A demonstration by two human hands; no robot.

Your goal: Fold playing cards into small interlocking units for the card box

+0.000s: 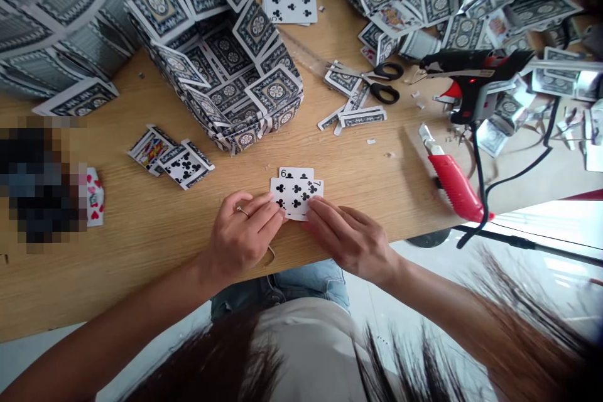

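A seven of clubs playing card (pixel 296 191) lies face up near the table's front edge, its lower corners gripped between my two hands. Behind it a second clubs card (pixel 298 173) sticks out at the top; its number reads as a six or a nine. My left hand (pixel 245 231), with a ring on one finger, pinches the left side. On the right side, my right hand (pixel 351 233) presses its fingertips together on the card. Folded cards (pixel 186 164) rest to the left, and beyond stands an open bowl-like box built from cards (pixel 282 114).
Scissors (pixel 387 94) lie beside cut card strips (pixel 362 117). To the right are a red utility knife (pixel 456 185) and a corded glue gun (pixel 475 69). Card piles (pixel 447 0) fill the far right. A large card structure (pixel 61 12) stands far left, near a heart-patterned card (pixel 95 198).
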